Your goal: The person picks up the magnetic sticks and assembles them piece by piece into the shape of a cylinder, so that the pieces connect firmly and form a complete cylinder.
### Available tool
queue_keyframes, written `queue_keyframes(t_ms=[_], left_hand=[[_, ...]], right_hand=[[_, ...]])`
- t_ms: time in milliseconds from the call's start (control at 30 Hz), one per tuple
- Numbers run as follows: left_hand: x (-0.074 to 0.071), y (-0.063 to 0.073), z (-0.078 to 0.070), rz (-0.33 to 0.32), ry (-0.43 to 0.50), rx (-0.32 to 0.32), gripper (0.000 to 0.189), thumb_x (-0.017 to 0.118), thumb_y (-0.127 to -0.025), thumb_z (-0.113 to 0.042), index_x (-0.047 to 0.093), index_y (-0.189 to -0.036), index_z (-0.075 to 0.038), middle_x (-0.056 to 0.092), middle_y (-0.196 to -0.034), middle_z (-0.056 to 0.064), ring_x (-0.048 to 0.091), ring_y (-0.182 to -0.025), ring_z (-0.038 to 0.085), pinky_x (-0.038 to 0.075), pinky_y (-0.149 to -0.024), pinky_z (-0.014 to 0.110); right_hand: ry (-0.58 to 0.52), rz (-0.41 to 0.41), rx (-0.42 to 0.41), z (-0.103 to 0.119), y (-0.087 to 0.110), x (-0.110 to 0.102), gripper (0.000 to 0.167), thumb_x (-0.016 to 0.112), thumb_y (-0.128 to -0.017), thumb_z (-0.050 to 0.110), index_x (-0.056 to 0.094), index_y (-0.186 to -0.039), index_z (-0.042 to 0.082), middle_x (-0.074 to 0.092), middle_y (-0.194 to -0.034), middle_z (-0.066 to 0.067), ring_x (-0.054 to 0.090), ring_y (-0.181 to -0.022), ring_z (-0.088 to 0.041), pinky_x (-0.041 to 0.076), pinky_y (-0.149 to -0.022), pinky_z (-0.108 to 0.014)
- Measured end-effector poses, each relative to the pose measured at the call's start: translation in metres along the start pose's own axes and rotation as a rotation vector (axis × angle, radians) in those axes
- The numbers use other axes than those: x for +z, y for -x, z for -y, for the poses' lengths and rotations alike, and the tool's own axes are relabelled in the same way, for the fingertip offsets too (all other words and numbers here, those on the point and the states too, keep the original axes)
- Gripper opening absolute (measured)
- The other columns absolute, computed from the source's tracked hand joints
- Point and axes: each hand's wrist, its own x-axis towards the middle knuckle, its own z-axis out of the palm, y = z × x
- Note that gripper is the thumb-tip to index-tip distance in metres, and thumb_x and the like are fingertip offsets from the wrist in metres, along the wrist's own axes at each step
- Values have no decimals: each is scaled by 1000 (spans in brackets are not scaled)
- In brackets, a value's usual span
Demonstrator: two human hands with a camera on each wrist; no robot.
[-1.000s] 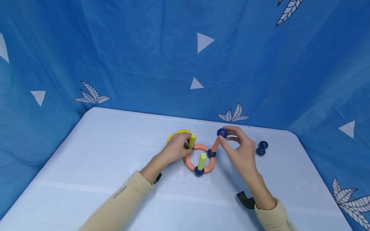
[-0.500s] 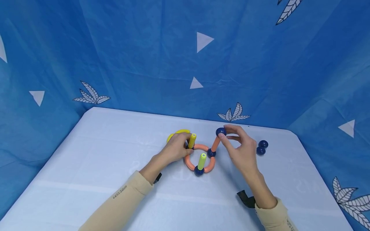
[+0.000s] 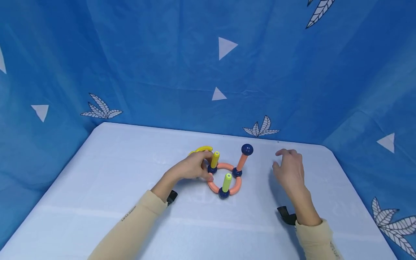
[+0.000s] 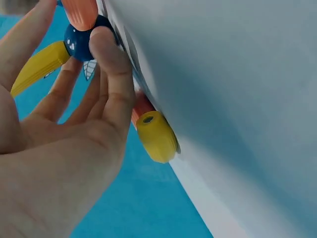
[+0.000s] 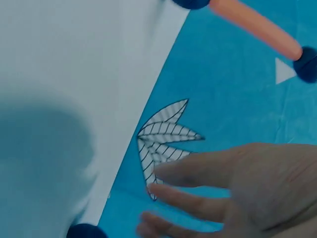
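Left grip (image 3: 193,165) loosely round navy ball (image 3: 212,170), hold unclear; right grip (image 3: 291,171) parted, empty, apart from orange ring (image 3: 238,185)

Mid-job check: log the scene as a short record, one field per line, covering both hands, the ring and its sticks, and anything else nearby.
ring: coral curved pieces between three navy balls
sticks standing on it: yellow stick, lime stick, coral stick
topped: coral stick only, by top ball
left hand: fingers around the ball under the yellow stick
right hand: holds nothing, over the table
behind left hand: yellow curved piece, partly hidden
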Motion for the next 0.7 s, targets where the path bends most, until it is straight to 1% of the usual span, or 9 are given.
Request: queue_keyframes(t_ms=[67,133,200,233,333,467,600,700], left_hand=[[-3,0,2,38,15,22,41,92,-80,-6,66,-112,-10,67,-110,7,61,-71,20,50,-63,30],[-4,0,2,61,-1,47,43,93,-79,-7,67,-113,-9,66,-108,8,62,-72,20,51,-65,30],[-5,0,2,72,-26,68,45,95,-77,-8,68,-114,-9,66,-106,9,62,-72,20,52,-67,30],[-5,0,2,74,-36,75,47,95,-77,-8,68,-115,-9,66,-108,7,63,-73,20,53,-68,30],[-4,0,4,81,-65,86,50,96,-76,-9,69,-118,-10,65,-109,6,63,-76,21,54,-69,29],[-2,0,5,89,-118,109,53,96,-76,-11,68,-121,-12,62,-105,6,61,-79,20,52,-70,28],[1,1,5,72,-182,121,54,98,-75,-16,65,-117,-14,60,-100,5,58,-78,17,49,-71,28],[4,1,4,47,-231,119,52,99,-74,-23,61,-110,-16,59,-96,3,56,-77,16,46,-73,30]], right_hand=[[110,69,17,-6,-1,0,36,67,-90,-3,65,-125,-13,54,-130,-41,48,-120,-56,48,-89,-65],[190,124,28,-11,-3,0,38,68,-88,-4,64,-123,-15,54,-125,-42,49,-116,-57,49,-85,-65],[246,174,43,-15,-4,-1,38,68,-86,-5,63,-122,-16,53,-121,-43,49,-112,-57,49,-82,-64],[262,199,53,-17,-5,-1,38,67,-86,-6,63,-122,-16,53,-120,-43,48,-112,-56,50,-80,-64],[277,264,80,-21,-7,-4,32,61,-88,-10,63,-119,-17,53,-117,-43,49,-111,-57,53,-77,-63],[271,308,79,-24,-7,-7,26,57,-90,-13,67,-114,-14,62,-110,-39,59,-105,-56,57,-73,-62],[246,318,60,-22,-5,-7,22,68,-89,-5,69,-110,-11,69,-104,-33,67,-93,-49,57,-70,-59],[203,268,48,-14,-1,-8,28,77,-85,3,70,-109,-10,70,-103,-31,68,-87,-48,57,-71,-58]])
